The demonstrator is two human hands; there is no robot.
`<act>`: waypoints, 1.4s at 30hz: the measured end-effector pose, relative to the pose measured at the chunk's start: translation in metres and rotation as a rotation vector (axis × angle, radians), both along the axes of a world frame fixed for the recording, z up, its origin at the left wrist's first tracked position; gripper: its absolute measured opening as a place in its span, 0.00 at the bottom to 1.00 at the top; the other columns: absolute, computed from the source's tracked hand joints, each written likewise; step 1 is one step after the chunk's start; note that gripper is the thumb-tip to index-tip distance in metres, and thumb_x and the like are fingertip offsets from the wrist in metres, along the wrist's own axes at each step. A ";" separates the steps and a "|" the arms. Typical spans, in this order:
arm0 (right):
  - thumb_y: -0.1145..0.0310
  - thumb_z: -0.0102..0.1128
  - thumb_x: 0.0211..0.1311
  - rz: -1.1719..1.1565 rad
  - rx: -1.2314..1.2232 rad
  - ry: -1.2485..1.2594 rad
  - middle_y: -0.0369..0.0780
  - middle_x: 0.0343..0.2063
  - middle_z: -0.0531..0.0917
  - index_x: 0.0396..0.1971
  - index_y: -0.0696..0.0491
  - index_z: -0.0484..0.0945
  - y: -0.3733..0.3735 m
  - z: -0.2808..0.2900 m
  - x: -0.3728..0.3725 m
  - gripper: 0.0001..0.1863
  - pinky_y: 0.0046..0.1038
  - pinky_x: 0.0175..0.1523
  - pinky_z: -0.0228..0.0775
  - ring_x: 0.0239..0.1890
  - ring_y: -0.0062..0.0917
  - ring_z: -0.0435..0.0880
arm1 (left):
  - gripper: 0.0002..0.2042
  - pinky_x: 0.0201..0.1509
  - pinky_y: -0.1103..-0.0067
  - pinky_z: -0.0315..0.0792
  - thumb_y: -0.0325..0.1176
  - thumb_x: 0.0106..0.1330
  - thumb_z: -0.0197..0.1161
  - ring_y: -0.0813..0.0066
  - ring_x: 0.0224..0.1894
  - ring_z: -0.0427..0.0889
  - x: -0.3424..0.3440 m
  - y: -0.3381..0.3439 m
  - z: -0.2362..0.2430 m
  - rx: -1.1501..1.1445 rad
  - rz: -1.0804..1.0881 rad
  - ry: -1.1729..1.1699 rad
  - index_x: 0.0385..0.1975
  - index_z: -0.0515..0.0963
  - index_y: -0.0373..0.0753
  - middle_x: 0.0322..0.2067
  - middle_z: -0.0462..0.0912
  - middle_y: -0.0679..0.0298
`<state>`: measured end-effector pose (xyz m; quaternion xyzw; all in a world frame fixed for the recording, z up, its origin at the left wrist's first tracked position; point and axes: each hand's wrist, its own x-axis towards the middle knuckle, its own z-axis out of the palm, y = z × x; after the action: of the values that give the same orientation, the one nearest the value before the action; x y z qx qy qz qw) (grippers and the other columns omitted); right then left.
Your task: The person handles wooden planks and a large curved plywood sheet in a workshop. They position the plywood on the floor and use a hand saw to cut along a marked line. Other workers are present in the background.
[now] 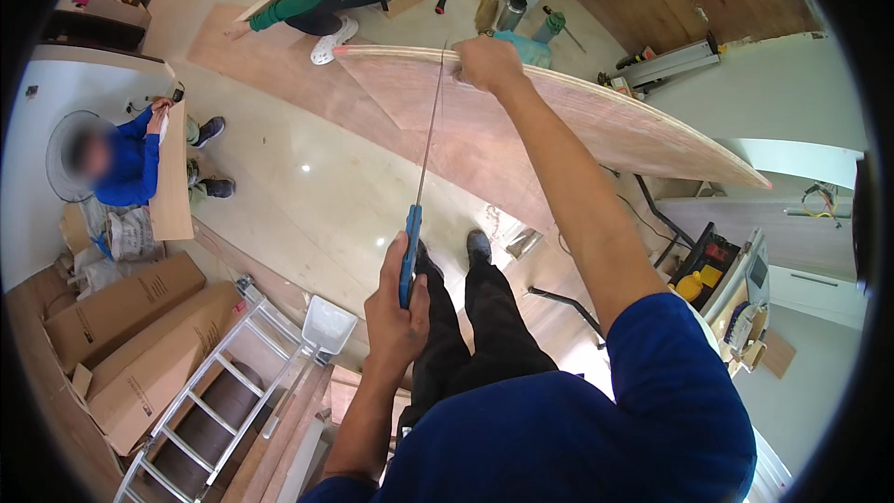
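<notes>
We grip handsaw (pixel 424 168) by blue handle, left hand (pixel 396 312) fingers wrapped tight, centre frame. Blade long axis runs up-frame from fist, tip meeting near edge of plywood sheet (pixel 559 121). Right hand (pixel 486 63) clamps that edge just right of blade, top centre, closer to cut. Sheet stretches to right of frame. Open floor left of blade; ladder (pixel 214 382) lower left, well apart.

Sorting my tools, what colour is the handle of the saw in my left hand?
Blue; the saw handle shows best in the head view, gripped by the left hand.
</notes>
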<state>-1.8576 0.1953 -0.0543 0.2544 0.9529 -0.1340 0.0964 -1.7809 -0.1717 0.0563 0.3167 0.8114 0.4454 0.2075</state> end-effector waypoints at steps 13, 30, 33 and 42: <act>0.57 0.74 0.56 0.023 0.031 -0.016 0.46 0.41 0.89 0.43 0.47 0.86 -0.008 0.000 0.007 0.17 0.46 0.51 0.79 0.49 0.43 0.87 | 0.32 0.37 0.64 0.78 0.26 0.72 0.58 0.47 0.30 0.86 -0.053 0.093 -0.076 0.101 0.014 -0.018 0.76 0.61 0.48 0.32 0.84 0.44; 0.57 0.75 0.56 0.039 0.023 -0.009 0.45 0.42 0.89 0.43 0.48 0.86 0.005 0.002 -0.004 0.17 0.46 0.51 0.79 0.50 0.43 0.87 | 0.29 0.45 0.70 0.77 0.30 0.74 0.61 0.54 0.38 0.85 -0.079 0.137 -0.117 0.209 0.029 -0.064 0.75 0.62 0.44 0.43 0.84 0.48; 0.58 0.76 0.55 0.001 0.013 -0.024 0.45 0.42 0.89 0.43 0.48 0.86 0.004 0.002 -0.004 0.17 0.47 0.51 0.78 0.50 0.43 0.87 | 0.29 0.40 0.67 0.77 0.32 0.75 0.60 0.50 0.31 0.83 -0.073 0.141 -0.106 0.241 0.041 0.045 0.75 0.62 0.44 0.35 0.85 0.48; 0.62 0.71 0.57 -0.005 0.006 0.008 0.45 0.43 0.90 0.43 0.50 0.87 0.005 0.004 -0.003 0.14 0.45 0.53 0.80 0.50 0.42 0.88 | 0.25 0.51 0.69 0.79 0.30 0.76 0.56 0.49 0.45 0.88 -0.013 0.022 -0.071 0.100 0.019 0.141 0.71 0.66 0.36 0.55 0.84 0.44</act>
<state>-1.8608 0.2001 -0.0498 0.2567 0.9530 -0.1322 0.0915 -1.7935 -0.1502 -0.0145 0.3495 0.8037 0.4639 0.1296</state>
